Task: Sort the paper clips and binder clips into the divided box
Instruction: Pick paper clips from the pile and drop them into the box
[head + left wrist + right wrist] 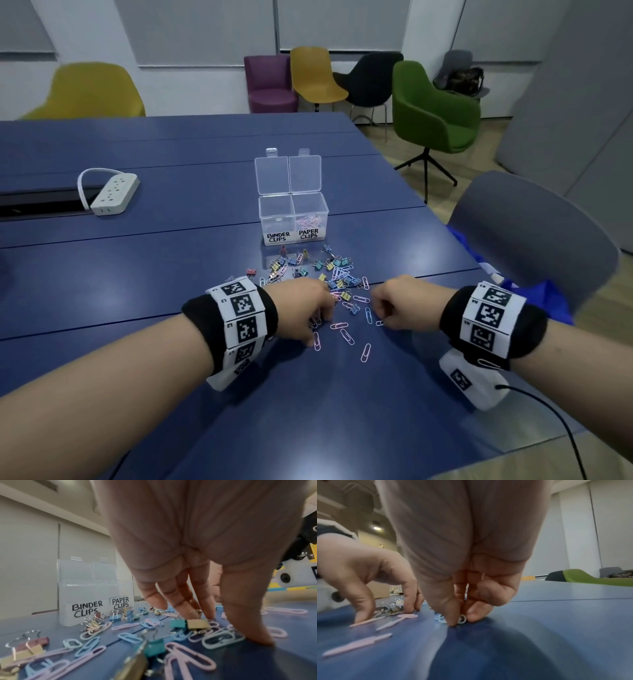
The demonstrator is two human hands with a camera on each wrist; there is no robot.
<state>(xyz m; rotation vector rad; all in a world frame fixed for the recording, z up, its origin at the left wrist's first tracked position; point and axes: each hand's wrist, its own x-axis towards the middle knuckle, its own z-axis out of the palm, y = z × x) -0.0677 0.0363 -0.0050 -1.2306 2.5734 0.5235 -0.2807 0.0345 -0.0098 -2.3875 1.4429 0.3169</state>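
A clear divided box [278,219] stands mid-table with both lids up. Its right cell, labelled PAPER CLIPS, holds several paper clips [310,221]; the left cell, labelled BINDER CLIPS, looks bare. In front of it lies a mixed pile of coloured binder clips [322,265] and pastel paper clips [346,336]. My left hand [313,325] arches over the near part of the pile, its thumb [257,632] and fingertips [208,613] apart and pressing down among clips. My right hand [376,317] pinches a light blue paper clip [462,619] against the table between thumb and forefinger.
A white power strip [114,193] lies at the far left by a cable slot. A grey chair [534,233] and a blue bag [537,294] sit just past the table's right edge. A black cable [555,421] trails from my right wrist.
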